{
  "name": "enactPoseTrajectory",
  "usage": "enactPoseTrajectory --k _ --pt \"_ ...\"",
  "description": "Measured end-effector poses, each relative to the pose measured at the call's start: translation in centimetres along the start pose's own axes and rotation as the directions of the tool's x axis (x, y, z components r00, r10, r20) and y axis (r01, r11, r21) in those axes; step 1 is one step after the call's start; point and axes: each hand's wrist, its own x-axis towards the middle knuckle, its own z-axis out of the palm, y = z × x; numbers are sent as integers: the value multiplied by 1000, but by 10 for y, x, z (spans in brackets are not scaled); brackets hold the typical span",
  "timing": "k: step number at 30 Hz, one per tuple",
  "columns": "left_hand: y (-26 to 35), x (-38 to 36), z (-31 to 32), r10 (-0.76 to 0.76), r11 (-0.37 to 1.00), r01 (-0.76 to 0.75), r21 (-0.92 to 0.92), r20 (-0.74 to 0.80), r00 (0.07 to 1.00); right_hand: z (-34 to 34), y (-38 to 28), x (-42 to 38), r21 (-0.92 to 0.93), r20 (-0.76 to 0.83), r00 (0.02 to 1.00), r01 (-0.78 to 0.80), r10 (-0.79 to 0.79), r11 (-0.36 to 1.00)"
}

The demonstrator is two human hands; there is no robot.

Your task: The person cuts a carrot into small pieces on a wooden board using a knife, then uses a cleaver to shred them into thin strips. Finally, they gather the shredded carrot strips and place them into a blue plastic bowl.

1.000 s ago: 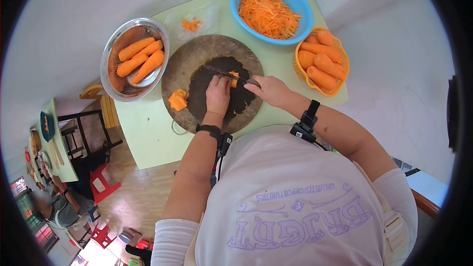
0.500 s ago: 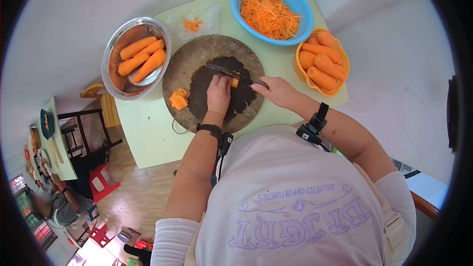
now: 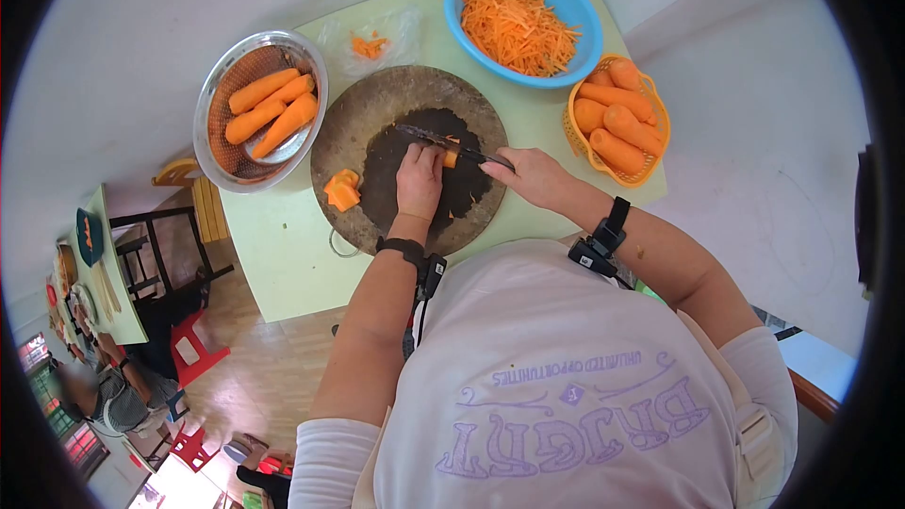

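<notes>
On the round chopping board (image 3: 358,123), my left hand (image 3: 419,181) has its fingers pressed down around a piece of carrot (image 3: 450,159). Part of that piece shows to the right of the fingertips. My right hand (image 3: 533,176) is wrapped round the handle of a dark knife (image 3: 431,137). The blade points left and lies across the far side of the piece, just beyond my left fingertips. Several cut carrot chunks (image 3: 342,190) rest near the board's left edge. Dark wet residue covers the board's middle.
A metal bowl (image 3: 205,123) with a strainer and whole carrots stands left. A blue basin (image 3: 589,33) of shredded carrot is at the back, a yellow basket (image 3: 663,137) of carrots right. Scraps lie on a plastic bag (image 3: 401,28). A person (image 3: 118,396) sits far left.
The knife blade has shifted very slightly. Both hands are in nearly the same place.
</notes>
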Motion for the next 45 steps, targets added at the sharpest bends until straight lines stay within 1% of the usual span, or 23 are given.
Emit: enactPoseTrajectory --k 8,11,13,17,19,20,22,25,28,32,35,37,40,45 --pt "2 1 -1 -18 1000 18 -6 -2 1000 -2 -4 4 -21 20 1000 -11 12 1000" --pt "1 0 -1 5 1000 -6 -20 -9 1000 9 -3 11 10 3 1000 2 -2 1000" --pt "-1 0 1 12 1000 -12 -6 -17 1000 14 -1 13 6 -49 999 9 -9 1000" --pt "-1 -1 1 7 999 -8 -38 -26 1000 13 -1 12 -10 -46 999 -7 6 1000" --pt "-1 -1 1 5 1000 -6 -20 -27 1000 14 2 14 80 -67 998 25 -20 996" --pt "-1 0 0 7 1000 -7 -19 -28 1000 10 -1 13 80 -68 997 27 -22 996" --pt "-1 0 0 0 1000 0 -31 -12 1000 1 -7 8 91 -21 1000 -16 18 996" --pt "-2 0 0 13 1000 -13 -24 -20 1000 -9 -14 0 54 13 999 -38 37 998" --pt "-1 0 0 5 1000 -5 -20 -15 1000 -8 -12 -1 80 35 997 -66 63 995" --pt "-1 0 0 -5 1000 5 -12 -3 1000 -3 -6 0 38 37 997 -68 67 997" --pt "-1 -1 1 -4 1000 4 -10 -7 1000 -2 -6 -1 31 8 999 -38 38 999" --pt "-1 -1 0 -5 1000 5 -4 -8 1000 -3 -9 -3 -6 -11 1000 -10 10 1000" --pt "-2 0 1 0 1000 0 -27 -8 1000 -2 -11 -3 0 -14 1000 -10 10 1000" --pt "-4 -1 2 -11 1000 11 -5 11 1000 -4 -13 -3 -35 -10 1000 -25 25 999"
